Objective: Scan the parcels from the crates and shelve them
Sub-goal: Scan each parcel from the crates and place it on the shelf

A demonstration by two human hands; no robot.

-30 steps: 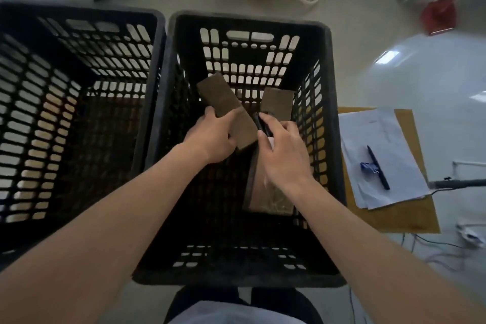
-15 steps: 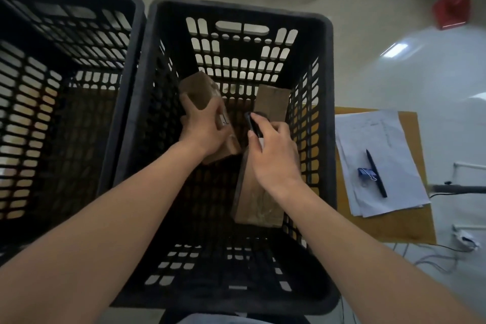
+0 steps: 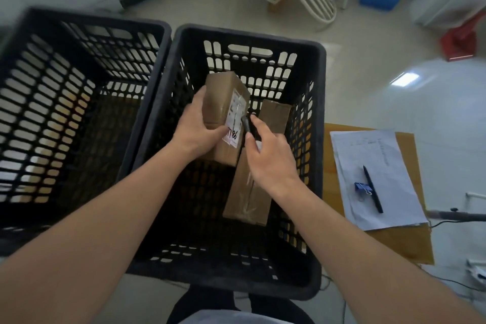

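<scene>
I am holding a brown cardboard parcel [image 3: 223, 113] in my left hand [image 3: 196, 129], fingers wrapped round its left side and thumb pressing across its front just beside the white label [image 3: 234, 123], which is facing up and carrying handwritten digits at its near end. The parcel is tilting up out of the right-hand black crate [image 3: 310, 139], its far end pointing toward twelve o'clock. My right hand [image 3: 271, 163] is gripping a small black scanner [image 3: 247, 126], the fingers curling round it and its tip touching or nearly touching the label's right edge; I cannot tell which. A second, longer parcel [image 3: 249, 192] is lying on the crate floor at about three o'clock from the first, running from the far wall toward me and passing under my right wrist. A second black crate [image 3: 86, 34] is sitting at nine o'clock, its wall touching the first crate's. At three o'clock, outside the crate, a brown board [image 3: 410, 244] is carrying white papers [image 3: 389, 166], with a black pen [image 3: 372, 188] and a blue binder clip [image 3: 361, 188] lying on them side by side.
</scene>
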